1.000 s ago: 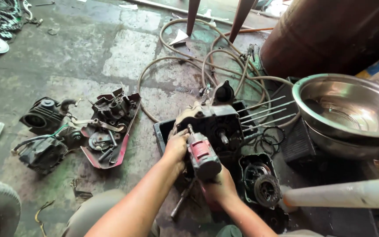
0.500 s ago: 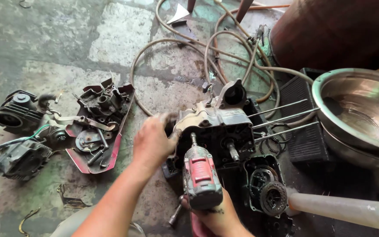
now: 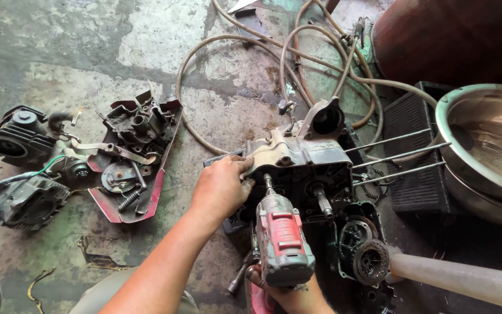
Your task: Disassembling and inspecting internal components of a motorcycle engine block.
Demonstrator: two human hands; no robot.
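Head view: a stained, cracked concrete floor (image 3: 59, 52) is shown, greenish in patches. An engine case (image 3: 297, 168) is set on it near the middle, steadied by the left hand (image 3: 222, 189), whose fingers are laid flat and open against its side. A red power driver (image 3: 283, 241) is gripped from below by the right hand (image 3: 291, 293), its bit pressed to the case. Loose engine parts (image 3: 129, 151) are scattered left; hoses (image 3: 251, 46) are coiled behind; a steel bowl (image 3: 489, 145) is seen at right.
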